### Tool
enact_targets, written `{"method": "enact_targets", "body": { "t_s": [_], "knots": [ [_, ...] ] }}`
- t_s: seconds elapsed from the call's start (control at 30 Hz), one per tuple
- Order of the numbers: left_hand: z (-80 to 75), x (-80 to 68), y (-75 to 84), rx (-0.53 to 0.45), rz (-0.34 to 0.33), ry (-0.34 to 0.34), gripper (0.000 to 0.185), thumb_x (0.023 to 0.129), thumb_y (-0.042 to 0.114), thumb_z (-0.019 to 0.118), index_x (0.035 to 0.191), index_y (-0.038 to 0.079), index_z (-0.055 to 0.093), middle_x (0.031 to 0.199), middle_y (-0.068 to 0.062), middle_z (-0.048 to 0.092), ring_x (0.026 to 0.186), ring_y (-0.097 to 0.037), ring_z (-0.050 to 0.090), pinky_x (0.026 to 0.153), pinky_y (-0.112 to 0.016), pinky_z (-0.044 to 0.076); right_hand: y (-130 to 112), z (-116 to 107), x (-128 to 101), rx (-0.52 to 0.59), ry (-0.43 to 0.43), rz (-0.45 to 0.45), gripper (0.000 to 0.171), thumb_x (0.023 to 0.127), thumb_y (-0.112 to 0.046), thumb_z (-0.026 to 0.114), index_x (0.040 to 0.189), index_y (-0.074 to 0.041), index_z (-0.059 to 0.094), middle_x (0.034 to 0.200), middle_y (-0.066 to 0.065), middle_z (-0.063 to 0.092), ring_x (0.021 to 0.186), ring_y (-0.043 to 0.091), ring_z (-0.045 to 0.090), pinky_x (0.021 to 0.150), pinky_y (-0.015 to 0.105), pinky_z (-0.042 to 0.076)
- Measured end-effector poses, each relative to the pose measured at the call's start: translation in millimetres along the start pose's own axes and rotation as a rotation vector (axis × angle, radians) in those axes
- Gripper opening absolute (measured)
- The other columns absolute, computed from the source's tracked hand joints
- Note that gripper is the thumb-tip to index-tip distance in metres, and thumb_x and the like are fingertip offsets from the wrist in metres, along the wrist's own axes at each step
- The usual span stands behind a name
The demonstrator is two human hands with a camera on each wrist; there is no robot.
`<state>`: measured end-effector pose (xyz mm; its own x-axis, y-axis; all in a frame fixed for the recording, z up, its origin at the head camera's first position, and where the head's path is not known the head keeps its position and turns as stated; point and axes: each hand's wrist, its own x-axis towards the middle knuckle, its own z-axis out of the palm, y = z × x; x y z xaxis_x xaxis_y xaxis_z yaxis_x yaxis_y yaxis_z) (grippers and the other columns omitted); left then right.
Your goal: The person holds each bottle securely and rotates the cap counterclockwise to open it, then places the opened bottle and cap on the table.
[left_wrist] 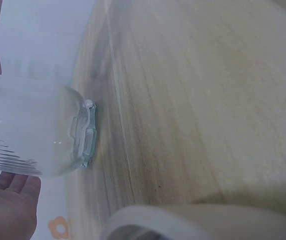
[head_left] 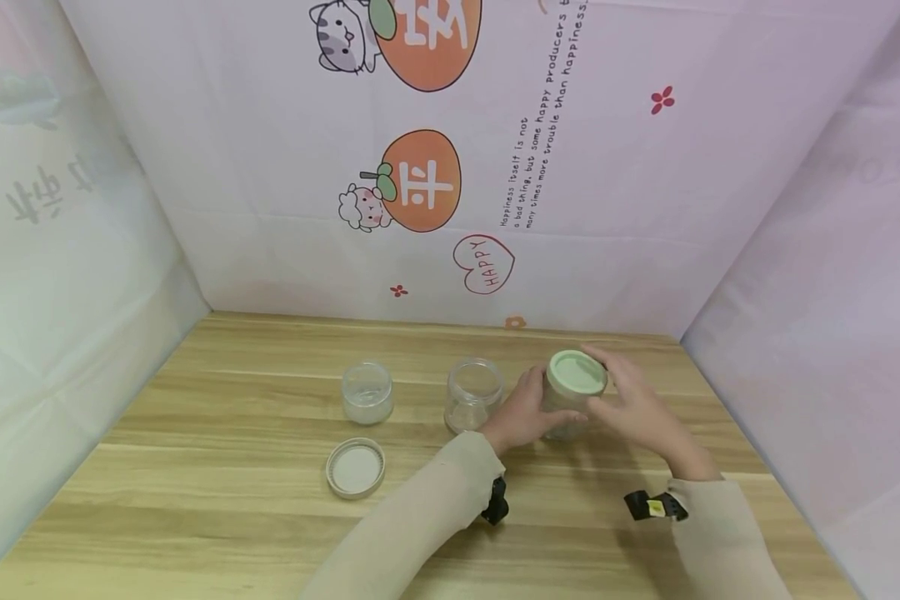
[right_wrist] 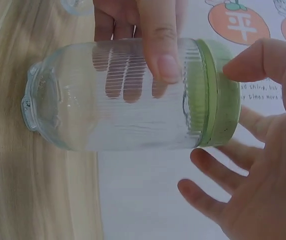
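A clear ribbed glass jar (head_left: 570, 410) with a pale green lid (head_left: 577, 372) stands on the wooden table (head_left: 217, 492), right of centre. My left hand (head_left: 527, 410) grips the jar's body; in the right wrist view its thumb (right_wrist: 159, 45) crosses the glass and its fingers show through from behind. My right hand (head_left: 628, 402) hovers at the lid's right side with fingers spread and loosely bent around the green lid (right_wrist: 218, 95), not clearly clamped on it. The left wrist view shows the jar's base (left_wrist: 85, 135) on the wood.
Two open, lidless glass jars stand left of the held one: one (head_left: 472, 393) right beside my left hand, another (head_left: 367, 392) further left. A loose whitish lid (head_left: 356, 467) lies flat in front of them. Printed cloth walls (head_left: 645, 208) close in the back and both sides.
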<state>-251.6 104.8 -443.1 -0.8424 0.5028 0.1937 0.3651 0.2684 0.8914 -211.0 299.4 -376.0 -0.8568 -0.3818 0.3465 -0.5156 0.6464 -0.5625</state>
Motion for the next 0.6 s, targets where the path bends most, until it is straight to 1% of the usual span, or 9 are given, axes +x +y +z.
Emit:
{"method": "enact_targets", "body": {
  "t_s": [0.13, 0.37, 0.47, 0.6],
  "knots": [
    [0.3, -0.4, 0.6, 0.0, 0.01, 0.002, 0.094, 0.085, 0.051, 0.077, 0.155, 0.016, 0.026, 0.145, -0.001, 0.038, 0.132, -0.012, 0.04, 0.11, -0.036, 0.038, 3.9, -3.6, -1.3, 0.089, -0.04, -0.001, 0.072, 0.092, -0.001, 0.062, 0.156, -0.005, 0.028, 0.153, 0.025, 0.035, 0.139, 0.049, 0.031, 0.101, 0.076, 0.029],
    [-0.4, -1.3, 1.8, 0.003, 0.014, -0.007, 0.094, 0.086, 0.051, 0.077, 0.156, 0.016, 0.025, 0.146, -0.002, 0.038, 0.133, -0.013, 0.039, 0.111, -0.037, 0.036, 5.8, -6.5, -0.5, 0.114, -0.072, 0.016, 0.074, 0.093, 0.002, 0.059, 0.157, -0.002, 0.024, 0.158, 0.027, 0.025, 0.142, 0.053, 0.022, 0.102, 0.077, 0.025],
    [-0.5, -1.6, 1.9, 0.007, 0.009, -0.006, 0.094, 0.085, 0.052, 0.077, 0.156, 0.015, 0.025, 0.146, -0.002, 0.038, 0.133, -0.013, 0.039, 0.111, -0.037, 0.036, 6.2, -6.0, 0.8, 0.128, -0.1, 0.042, 0.079, 0.092, 0.003, 0.059, 0.159, -0.006, 0.019, 0.16, 0.027, 0.021, 0.143, 0.053, 0.019, 0.103, 0.078, 0.023],
    [-0.6, -2.1, 1.9, 0.007, 0.002, -0.006, 0.094, 0.086, 0.051, 0.076, 0.156, 0.015, 0.025, 0.146, -0.002, 0.038, 0.134, -0.013, 0.039, 0.111, -0.038, 0.036, 6.4, -3.9, 2.7, 0.15, -0.122, 0.063, 0.084, 0.091, -0.001, 0.062, 0.161, -0.011, 0.016, 0.162, 0.026, 0.014, 0.144, 0.053, 0.015, 0.101, 0.081, 0.019]
  ]
}}
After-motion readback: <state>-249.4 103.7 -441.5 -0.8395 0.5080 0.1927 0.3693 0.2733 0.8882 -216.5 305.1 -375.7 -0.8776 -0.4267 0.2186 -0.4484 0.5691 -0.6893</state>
